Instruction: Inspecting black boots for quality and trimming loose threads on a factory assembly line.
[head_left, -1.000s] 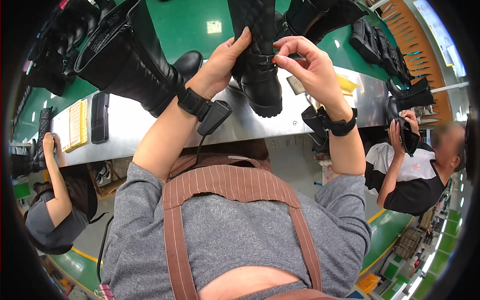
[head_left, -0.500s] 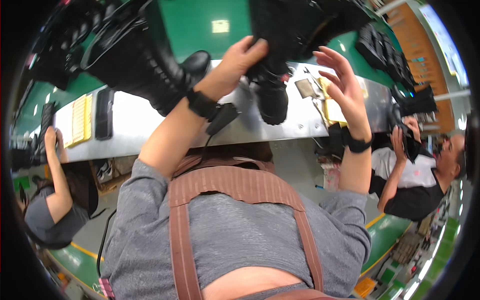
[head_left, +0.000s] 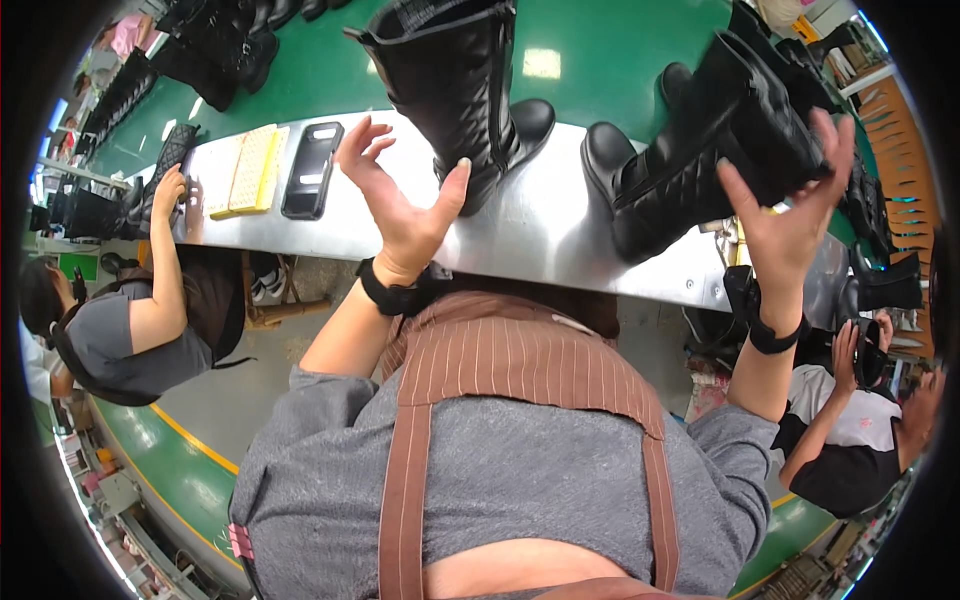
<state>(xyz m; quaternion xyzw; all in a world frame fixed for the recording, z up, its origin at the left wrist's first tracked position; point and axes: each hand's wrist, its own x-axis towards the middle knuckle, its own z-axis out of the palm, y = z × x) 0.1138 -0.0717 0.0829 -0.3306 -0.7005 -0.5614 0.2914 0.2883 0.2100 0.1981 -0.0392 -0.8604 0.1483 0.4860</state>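
Note:
Two tall black boots stand on the metal bench. The left boot (head_left: 455,95) has a quilted shaft and points its toe right; the right boot (head_left: 690,150) points its toe left, its shaft leaning right in the picture. Beside the left boot's ankle is my left hand (head_left: 400,215), open, fingers spread, with nothing in it. My right hand (head_left: 785,235) is spread wide at the upper shaft of the right boot, thumb over its side and fingers by the top rim. Whether it touches the leather, I cannot tell.
The metal bench (head_left: 520,245) crosses in front of me. On its left lie a black tray-like case (head_left: 313,170) and a yellow pad (head_left: 247,170). More black boots (head_left: 215,50) stand on the green surface beyond. Co-workers sit at far left (head_left: 150,320) and far right (head_left: 850,430).
The view has shifted left. My left hand has let go of the right boot and come beside the left one. The right boot's toe has turned leftward, and my right hand is now at its shaft.

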